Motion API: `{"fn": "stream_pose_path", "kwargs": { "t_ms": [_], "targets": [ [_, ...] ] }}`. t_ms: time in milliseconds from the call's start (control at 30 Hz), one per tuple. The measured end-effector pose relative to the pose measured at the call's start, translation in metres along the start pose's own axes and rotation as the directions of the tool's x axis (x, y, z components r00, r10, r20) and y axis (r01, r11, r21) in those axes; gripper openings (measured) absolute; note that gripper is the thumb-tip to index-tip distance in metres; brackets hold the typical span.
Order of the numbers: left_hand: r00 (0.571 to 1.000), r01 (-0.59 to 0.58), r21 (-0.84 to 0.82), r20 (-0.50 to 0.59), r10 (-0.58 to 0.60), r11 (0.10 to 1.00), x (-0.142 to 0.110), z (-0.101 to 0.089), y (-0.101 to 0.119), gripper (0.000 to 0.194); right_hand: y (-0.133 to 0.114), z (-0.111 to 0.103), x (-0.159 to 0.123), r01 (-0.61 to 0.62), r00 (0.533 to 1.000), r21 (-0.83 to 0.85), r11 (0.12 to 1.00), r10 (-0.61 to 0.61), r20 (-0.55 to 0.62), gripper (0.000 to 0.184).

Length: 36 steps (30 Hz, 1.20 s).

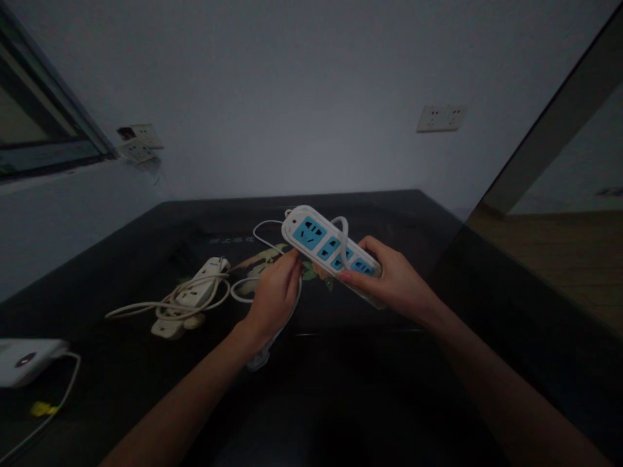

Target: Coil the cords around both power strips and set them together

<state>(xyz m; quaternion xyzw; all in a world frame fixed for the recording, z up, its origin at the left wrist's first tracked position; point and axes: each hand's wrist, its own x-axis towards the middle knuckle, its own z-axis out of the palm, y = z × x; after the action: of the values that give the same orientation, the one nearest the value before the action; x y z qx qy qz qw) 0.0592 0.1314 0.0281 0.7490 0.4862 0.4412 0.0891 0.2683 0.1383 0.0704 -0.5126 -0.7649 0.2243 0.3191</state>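
Observation:
A white power strip (318, 253) with blue socket faces is held tilted above the dark table. Its right end lies in my right hand (389, 275), thumb over the front and fingers behind. One loop of the white cord (342, 237) passes across the sockets. My left hand (277, 288) is closed just below the strip's left end, with its fingertips pinched together. The cord runs by that hand, looping left of it and trailing down past the wrist. A pale plug (259, 359) rests low beside the left forearm.
On the table (370, 357) to the left lies a second power strip (195, 292) wrapped in its own cord. A white device (29, 360) with a cable and yellow tag (43, 408) sits at the left edge. Wall sockets (441, 119) are on the wall behind.

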Motion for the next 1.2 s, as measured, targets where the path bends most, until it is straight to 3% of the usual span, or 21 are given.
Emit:
{"fn": "stream_pose_path", "kwargs": {
  "t_ms": [100,200,267,367,567,700,967,1100,1200],
  "targets": [
    [0.997,0.035,-0.038,0.068,-0.032,0.999,0.0,0.005,-0.006,0.02,-0.005,0.004,-0.004,0.023,0.999,0.01,1.0,-0.024,0.046,0.038],
    [0.985,0.157,-0.263,0.106,-0.133,0.952,0.001,0.007,-0.006,0.014,-0.008,0.008,-0.006,0.044,0.995,0.006,0.999,-0.044,0.087,0.039],
    [0.958,0.26,-0.46,0.235,-0.166,0.849,0.003,0.004,-0.002,0.009,-0.008,0.01,-0.005,0.053,0.994,0.004,0.999,-0.053,0.099,0.039],
    [0.89,0.4,-0.621,0.44,-0.124,0.674,0.005,0.0,0.003,0.033,-0.005,0.01,-0.003,0.041,0.994,0.0,0.999,-0.041,0.098,0.038],
    [0.869,0.482,-0.706,0.307,-0.389,0.518,0.005,0.007,0.002,0.035,0.002,0.01,0.0,0.033,0.993,-0.065,0.997,-0.026,0.117,0.039],
    [0.855,0.482,-0.765,0.305,-0.419,0.427,0.003,0.012,0.006,0.037,0.006,0.012,0.001,0.089,0.986,-0.024,0.996,-0.085,0.14,0.035],
    [0.855,0.474,-0.78,0.296,-0.426,0.408,0.004,0.014,0.008,0.036,0.008,0.013,0.001,0.136,0.985,0.005,0.991,-0.136,0.111,0.04],
    [0.843,0.532,-0.68,0.372,-0.388,0.505,0.002,0.016,0.0,0.032,0.008,0.012,0.002,0.064,0.997,-0.214,0.975,-0.052,0.059,0.035],
    [0.842,0.538,-0.598,0.362,-0.399,0.594,0.0,0.017,0.001,0.032,0.008,0.012,0.002,0.052,0.998,-0.305,0.951,-0.041,0.045,0.037]
  ]
}}
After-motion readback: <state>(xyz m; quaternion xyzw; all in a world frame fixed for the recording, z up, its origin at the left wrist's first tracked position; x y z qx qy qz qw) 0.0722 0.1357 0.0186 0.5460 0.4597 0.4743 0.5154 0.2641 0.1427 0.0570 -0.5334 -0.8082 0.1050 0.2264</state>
